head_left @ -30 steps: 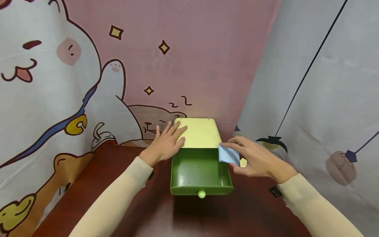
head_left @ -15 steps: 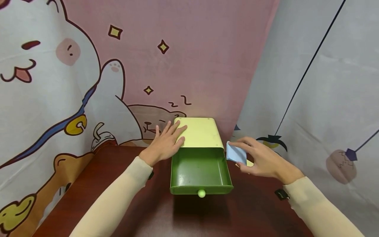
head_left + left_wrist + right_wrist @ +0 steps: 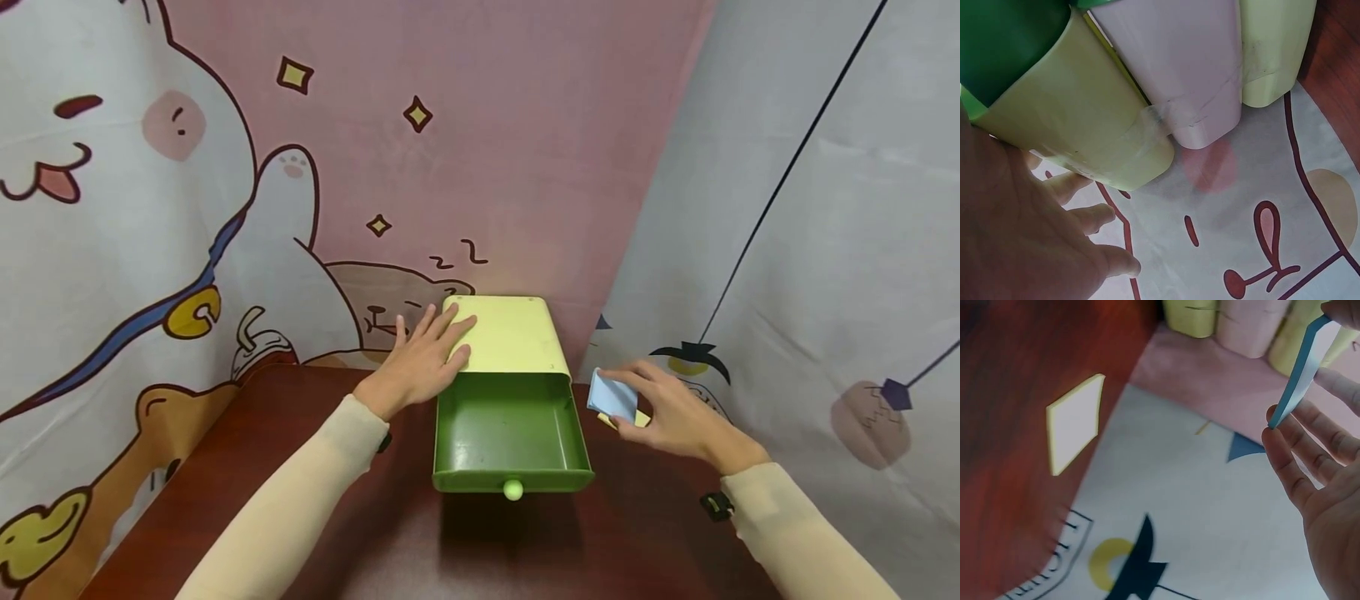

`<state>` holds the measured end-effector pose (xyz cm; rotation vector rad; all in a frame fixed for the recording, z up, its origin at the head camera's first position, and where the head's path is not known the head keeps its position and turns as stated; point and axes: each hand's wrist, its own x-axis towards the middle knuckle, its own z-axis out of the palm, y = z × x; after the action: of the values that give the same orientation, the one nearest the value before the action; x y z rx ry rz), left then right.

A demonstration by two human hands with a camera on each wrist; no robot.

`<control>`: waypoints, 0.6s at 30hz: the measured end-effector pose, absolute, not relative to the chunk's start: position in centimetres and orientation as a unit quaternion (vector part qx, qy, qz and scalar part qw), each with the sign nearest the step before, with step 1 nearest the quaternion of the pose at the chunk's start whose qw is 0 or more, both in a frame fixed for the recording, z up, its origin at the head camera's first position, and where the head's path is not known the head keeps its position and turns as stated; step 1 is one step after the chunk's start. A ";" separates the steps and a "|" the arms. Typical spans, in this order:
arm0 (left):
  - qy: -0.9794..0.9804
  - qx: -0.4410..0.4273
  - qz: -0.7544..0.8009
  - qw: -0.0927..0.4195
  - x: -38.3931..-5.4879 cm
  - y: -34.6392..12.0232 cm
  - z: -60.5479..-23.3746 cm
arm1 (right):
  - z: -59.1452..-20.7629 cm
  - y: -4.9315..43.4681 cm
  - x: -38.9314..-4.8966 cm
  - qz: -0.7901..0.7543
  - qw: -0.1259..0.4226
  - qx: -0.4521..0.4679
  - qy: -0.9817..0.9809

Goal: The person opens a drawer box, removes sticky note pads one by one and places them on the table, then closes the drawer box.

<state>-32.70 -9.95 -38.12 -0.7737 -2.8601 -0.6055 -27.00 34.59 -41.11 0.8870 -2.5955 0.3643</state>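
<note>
My left hand (image 3: 420,358) rests, fingers spread, on the left side of a pale yellow cabinet top (image 3: 513,333). Below that top, a green drawer (image 3: 498,425) with a round knob (image 3: 513,489) stands pulled out, nothing lying in it. To the right of the cabinet, my right hand (image 3: 675,417) pinches a light blue pad of sticky notes (image 3: 615,397) by its edges, thumb below and fingers above. Seen from the right wrist, the blue pad (image 3: 1300,375) is held edge-on. A yellow pad of sticky notes (image 3: 1075,425) lies on the table, partly hidden by the right hand in the head view.
A dark red-brown table (image 3: 360,533) carries the cabinet. In the left wrist view its stacked units show, with a lilac one (image 3: 1179,62) between two yellowish ones. A cartoon-printed cloth (image 3: 525,167) hangs close behind and at both sides.
My right hand has carried the blue pad rightward, from the drawer's right edge to a spot beside the cabinet and over the yellow pad. The left hand has stayed in place.
</note>
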 end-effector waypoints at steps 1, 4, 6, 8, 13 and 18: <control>-0.944 -0.255 -0.200 0.058 -32.7 -10.0 -38.1 | -41.5 34.8 -27.1 0.132 0.184 0.311 -0.923; -0.945 -0.255 -0.198 0.059 -32.7 -10.0 -38.1 | -42.7 35.4 -27.5 0.140 0.175 0.301 -0.927; -0.945 -0.254 -0.197 0.058 -32.7 -10.0 -38.1 | -43.4 35.8 -27.6 0.140 0.173 0.297 -0.929; -0.945 -0.255 -0.195 0.060 -32.8 -9.9 -38.1 | -44.1 36.1 -27.8 0.140 0.171 0.293 -0.930; -0.946 -0.255 -0.192 0.062 -32.8 -9.9 -38.2 | -45.4 36.8 -28.0 0.147 0.150 0.276 -0.938; -0.946 -0.253 -0.191 0.062 -32.8 -10.0 -38.3 | -46.8 37.5 -28.3 0.142 0.145 0.264 -0.943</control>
<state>-32.76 -9.97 -38.27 -0.7642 -2.8605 -0.5782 -28.35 37.52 -46.80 0.7597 -2.7159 0.4088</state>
